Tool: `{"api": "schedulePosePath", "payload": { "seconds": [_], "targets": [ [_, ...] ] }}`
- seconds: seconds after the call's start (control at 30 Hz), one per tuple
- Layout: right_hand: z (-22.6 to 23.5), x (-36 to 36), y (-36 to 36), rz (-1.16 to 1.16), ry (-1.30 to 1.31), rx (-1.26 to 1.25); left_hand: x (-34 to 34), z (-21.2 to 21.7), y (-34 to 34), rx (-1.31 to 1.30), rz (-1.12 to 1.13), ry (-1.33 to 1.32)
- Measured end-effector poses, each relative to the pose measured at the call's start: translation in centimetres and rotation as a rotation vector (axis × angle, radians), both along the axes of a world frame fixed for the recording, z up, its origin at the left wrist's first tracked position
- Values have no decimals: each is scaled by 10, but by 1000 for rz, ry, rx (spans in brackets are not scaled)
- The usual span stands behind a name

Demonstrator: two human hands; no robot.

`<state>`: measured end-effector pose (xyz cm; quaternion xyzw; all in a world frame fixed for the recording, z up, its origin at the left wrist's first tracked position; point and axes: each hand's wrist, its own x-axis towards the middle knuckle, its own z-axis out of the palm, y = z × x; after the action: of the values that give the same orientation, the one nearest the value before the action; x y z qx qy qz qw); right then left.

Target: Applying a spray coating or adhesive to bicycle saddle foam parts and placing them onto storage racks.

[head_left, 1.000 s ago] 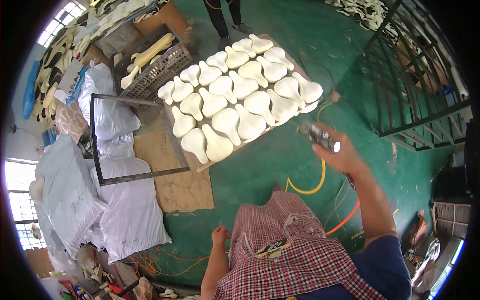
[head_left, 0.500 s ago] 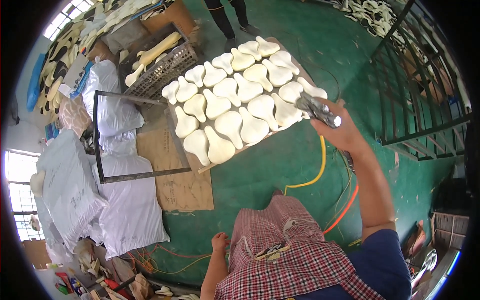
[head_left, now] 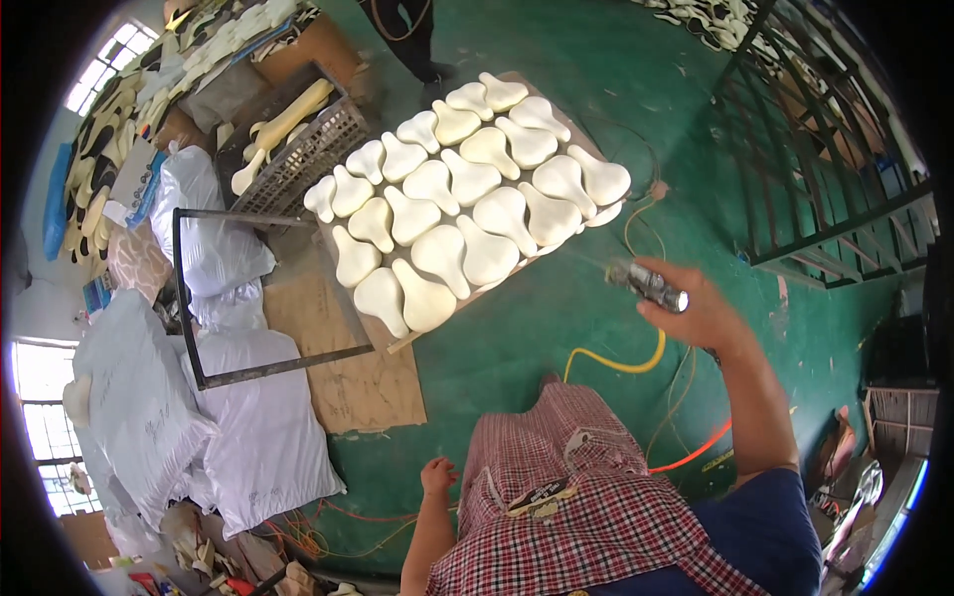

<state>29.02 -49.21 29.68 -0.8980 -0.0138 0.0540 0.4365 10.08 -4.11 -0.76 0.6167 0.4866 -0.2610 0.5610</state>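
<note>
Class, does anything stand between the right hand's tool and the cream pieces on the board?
Nothing solid visibly does: between the spray gun in the right hand and the cream pieces, green floor shows through. The yellow hose curves lower in view, outside that gap.

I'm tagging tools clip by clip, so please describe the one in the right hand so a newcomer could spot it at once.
Find the board covered in pale, pear-shaped pieces, upper middle. Just below its right-hand corner, the person's right hand grips a metallic tool. Unlike the smooth pieces nearby, it is dark silver, with a bright round end.
</note>
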Motion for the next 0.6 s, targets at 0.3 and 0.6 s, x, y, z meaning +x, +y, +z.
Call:
{"api": "schedulePosePath", "payload": {
  "seconds": [0.3,0.6],
  "targets": [
    [4,-18,-1,-116,22,57,10,-2,-8,14,-87,2],
    [5,-24,-3,-36,12,-14,13,5,-12,17,-29,-29]
  ]
}}
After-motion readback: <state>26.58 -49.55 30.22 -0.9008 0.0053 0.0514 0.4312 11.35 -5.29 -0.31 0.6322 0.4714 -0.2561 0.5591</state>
